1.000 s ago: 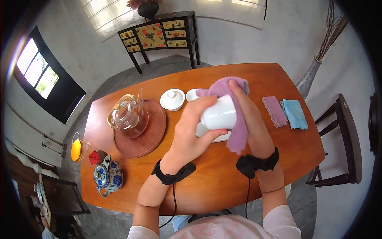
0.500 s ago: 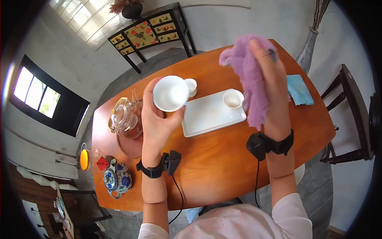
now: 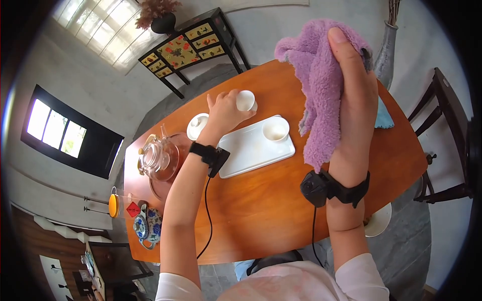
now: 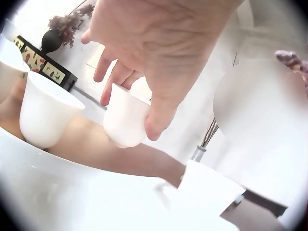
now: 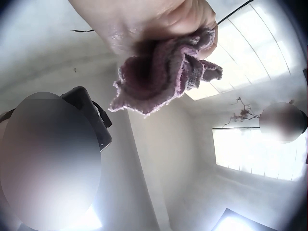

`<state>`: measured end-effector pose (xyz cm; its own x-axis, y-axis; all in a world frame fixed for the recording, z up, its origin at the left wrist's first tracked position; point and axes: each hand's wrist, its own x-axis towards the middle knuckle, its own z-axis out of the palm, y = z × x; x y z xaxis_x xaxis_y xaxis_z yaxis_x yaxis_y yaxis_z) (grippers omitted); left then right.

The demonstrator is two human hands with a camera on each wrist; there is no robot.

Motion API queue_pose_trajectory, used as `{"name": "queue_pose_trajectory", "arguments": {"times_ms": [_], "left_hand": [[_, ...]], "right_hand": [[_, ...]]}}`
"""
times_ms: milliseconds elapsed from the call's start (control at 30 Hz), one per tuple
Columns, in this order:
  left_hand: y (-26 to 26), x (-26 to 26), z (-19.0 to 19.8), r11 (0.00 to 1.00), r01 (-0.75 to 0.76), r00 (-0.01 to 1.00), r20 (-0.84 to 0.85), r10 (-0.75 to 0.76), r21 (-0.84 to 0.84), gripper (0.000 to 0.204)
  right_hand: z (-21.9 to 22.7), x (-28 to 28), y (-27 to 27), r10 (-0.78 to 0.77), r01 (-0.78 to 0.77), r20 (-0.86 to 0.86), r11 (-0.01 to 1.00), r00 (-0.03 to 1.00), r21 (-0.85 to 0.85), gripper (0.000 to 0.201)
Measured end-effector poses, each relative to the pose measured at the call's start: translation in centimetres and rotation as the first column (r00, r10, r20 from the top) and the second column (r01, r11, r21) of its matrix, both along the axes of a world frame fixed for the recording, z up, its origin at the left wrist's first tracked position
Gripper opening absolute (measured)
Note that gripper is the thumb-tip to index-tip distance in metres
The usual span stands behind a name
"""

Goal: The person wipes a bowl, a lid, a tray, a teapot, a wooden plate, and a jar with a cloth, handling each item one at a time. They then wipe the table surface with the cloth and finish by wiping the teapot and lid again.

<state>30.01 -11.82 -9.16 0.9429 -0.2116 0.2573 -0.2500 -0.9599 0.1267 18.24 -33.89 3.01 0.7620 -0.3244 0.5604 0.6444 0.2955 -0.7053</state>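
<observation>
My left hand (image 3: pixel 227 113) reaches over the table beyond the white tray (image 3: pixel 236 165), thumb and fingertips around a small white cup (image 3: pixel 246 101). In the left wrist view, that cup (image 4: pixel 126 120) sits between the thumb and the fingers of the hand (image 4: pixel 159 53), with other white cups (image 4: pixel 48 113) on both sides. My right hand (image 3: pixel 354 95) is raised on the right and grips a bunched purple cloth (image 3: pixel 321 75); in the right wrist view, the cloth (image 5: pixel 154 82) hangs out of the hand (image 5: pixel 144 24). Another cup (image 3: pixel 276 130) stands on the tray.
A lidded white bowl (image 3: pixel 196 131) stands left of my left hand. Further left are a glass teapot (image 3: pixel 158 160) on a round tray, a blue-patterned teapot (image 3: pixel 148 224) and a yellow-lidded jar (image 3: pixel 115 205). Behind my right hand lies a light blue cloth (image 3: pixel 383 118).
The cloth came off the cup as my hands parted. My left hand then carried a cup away toward the table's far side, and my right hand rose with the cloth.
</observation>
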Motion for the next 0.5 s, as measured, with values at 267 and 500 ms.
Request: {"name": "queue_pose_trajectory", "arguments": {"times_ms": [267,500], "left_hand": [[0.3,1.1,-1.5,0.992,-0.031,0.991,-0.126,0.047,0.123,0.065],[1.5,1.9,-2.9,0.995,0.026,0.985,-0.17,-0.009,0.096,0.077]], "right_hand": [[-0.8,2.4,-1.2,0.247,-0.234,-0.024,0.942,0.969,0.242,0.028],[-0.6,2.3,-1.0,0.305,-0.298,0.026,0.904,0.952,0.307,0.023]]}}
